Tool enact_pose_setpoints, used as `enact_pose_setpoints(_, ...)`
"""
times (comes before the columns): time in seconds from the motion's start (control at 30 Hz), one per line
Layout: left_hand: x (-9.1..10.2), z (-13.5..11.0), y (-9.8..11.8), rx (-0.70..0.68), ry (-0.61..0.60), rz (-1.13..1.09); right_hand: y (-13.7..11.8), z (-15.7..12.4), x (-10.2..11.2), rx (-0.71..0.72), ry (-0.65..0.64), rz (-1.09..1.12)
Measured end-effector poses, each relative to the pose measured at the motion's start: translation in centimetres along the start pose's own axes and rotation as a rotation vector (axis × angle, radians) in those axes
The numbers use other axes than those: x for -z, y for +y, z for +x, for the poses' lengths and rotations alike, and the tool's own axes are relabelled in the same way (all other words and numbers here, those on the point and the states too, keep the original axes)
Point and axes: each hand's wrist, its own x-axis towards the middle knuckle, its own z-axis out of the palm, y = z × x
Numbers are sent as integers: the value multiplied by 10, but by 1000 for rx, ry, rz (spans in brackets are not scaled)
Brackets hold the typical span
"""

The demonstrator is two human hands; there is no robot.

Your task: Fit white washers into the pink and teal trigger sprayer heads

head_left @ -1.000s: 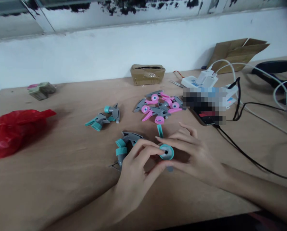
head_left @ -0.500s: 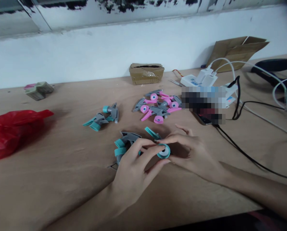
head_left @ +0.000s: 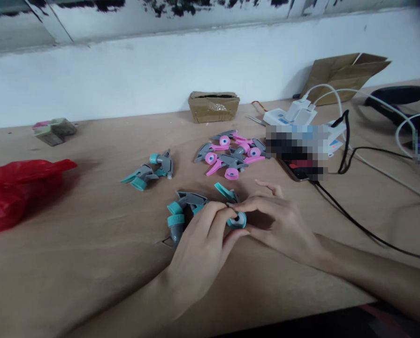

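Note:
Both hands are on one grey and teal trigger spray head (head_left: pixel 242 219), its cap opening turned toward me. My right hand (head_left: pixel 280 220) grips it from the right, thumb and index finger against the cap's side. From the left, my left hand (head_left: pixel 202 249) pinches the cap, a fingertip at the pale, dark-holed middle and the thumb on the lower rim. The teal trigger (head_left: pixel 224 191) points up and left. Other grey and teal spray heads (head_left: pixel 176 225) lie beside my left hand, partly hidden by it.
Two more teal spray heads (head_left: pixel 142 177) lie farther left. Several pink and grey ones (head_left: pixel 231 159) are heaped behind my hands. A red plastic bag (head_left: pixel 23 192) sits at left, a small cardboard box (head_left: pixel 213 108) by the wall. At right are a phone (head_left: pixel 294 171), cables and a power strip (head_left: pixel 278 116).
My left fingers have curled further over the cap, and its opening has tilted and shifted slightly left. My right hand keeps its grip almost unmoved.

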Motion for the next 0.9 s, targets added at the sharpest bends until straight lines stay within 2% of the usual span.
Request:
enact_pose_setpoints(0.07, 1, 1, -1, 44, -26, -82, 0, 1, -1, -6, 3, -11)
enact_pose_setpoints(0.23, 6, 2, -6, 71, 4, -228, 5, 3, 2, -15, 25, -18)
enact_pose_setpoints(0.47, 7, 6, -13, 250, 13, -392, 11, 5, 5, 35, -69, 36)
enact_pose_setpoints(0.67, 15, 13, -16, 164, -2, -263, 7, 3, 4, 39, -39, 70)
enact_pose_setpoints(0.77, 18, 16, -16, 121, -55, -204, 9, 2, 4, 86, -34, 29)
enact_pose_setpoints(0.9, 19, 24, -15, 134, -143, -136, 11, -1, 4, 129, 1, -6)
